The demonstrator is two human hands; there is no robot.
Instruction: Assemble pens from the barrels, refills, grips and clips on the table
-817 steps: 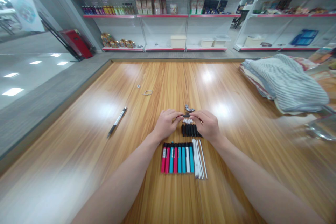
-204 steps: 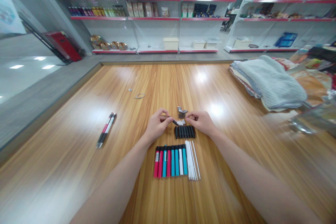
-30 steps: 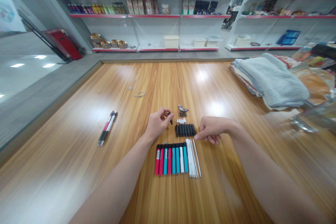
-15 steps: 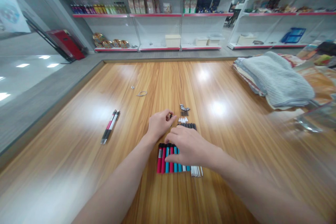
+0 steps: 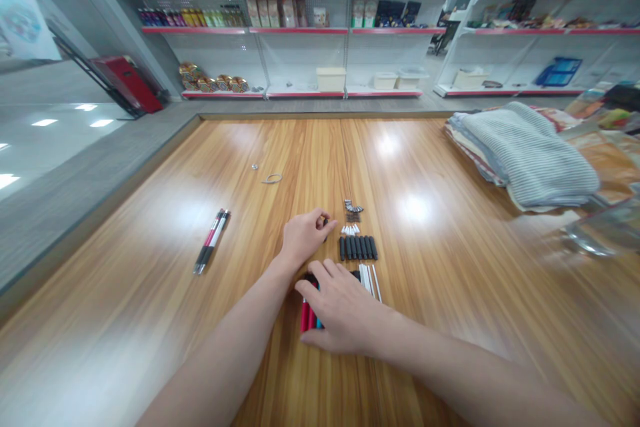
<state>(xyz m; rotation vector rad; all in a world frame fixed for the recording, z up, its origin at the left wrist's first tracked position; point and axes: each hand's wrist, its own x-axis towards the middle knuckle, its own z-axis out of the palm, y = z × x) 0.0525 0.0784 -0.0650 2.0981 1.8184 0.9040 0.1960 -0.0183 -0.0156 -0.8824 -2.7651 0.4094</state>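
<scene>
Left hand (image 5: 303, 236) pinches tubular-looking black piece (image 5: 325, 221); right hand (image 5: 346, 309) spreads over glossy barrels (image 5: 305, 317); pens (image 5: 212, 241) toward wood-grain surface (image 5: 440, 293)'s left edge.

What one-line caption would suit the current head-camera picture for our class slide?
Left hand holds a small dark part; right hand spreads over coloured barrels near a row of black grips.

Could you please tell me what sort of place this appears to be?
Probably a shop, or a space fitted out like one: red-edged shelves hold rows of bottles and packaged bags, and a wooden table stands in front.
</scene>
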